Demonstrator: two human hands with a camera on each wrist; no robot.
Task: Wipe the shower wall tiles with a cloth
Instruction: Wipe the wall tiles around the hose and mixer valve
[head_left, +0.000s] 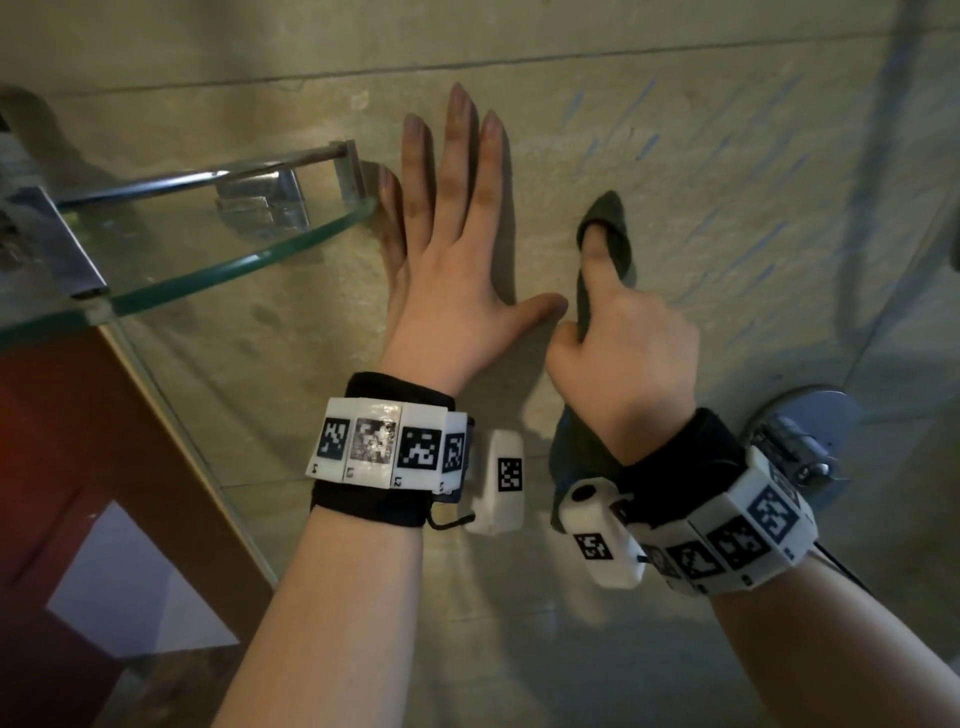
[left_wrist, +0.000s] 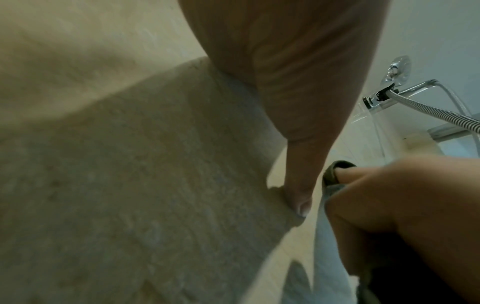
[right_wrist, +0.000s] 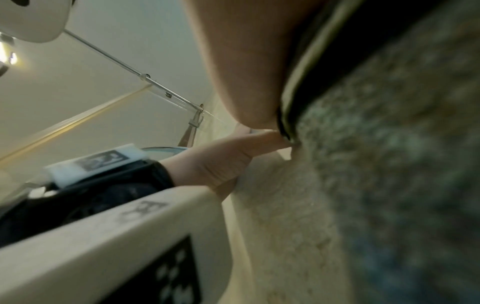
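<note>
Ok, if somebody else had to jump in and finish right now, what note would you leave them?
Left hand: open, fingers straight and spread, palm flat on the beige stone-look shower wall tiles, beside the curved glass corner shelf.
Right hand: grips the dark olive-green cloth, forefinger pushing it against the tiles; the rest of the cloth hangs below the wrist.
Chrome shower valve sits just right of the right wrist.
Done: cloth is on the wall; how much has been wiped cannot be told.
Left: probably wipe across the tiles, then around the shelf bracket and valve.
</note>
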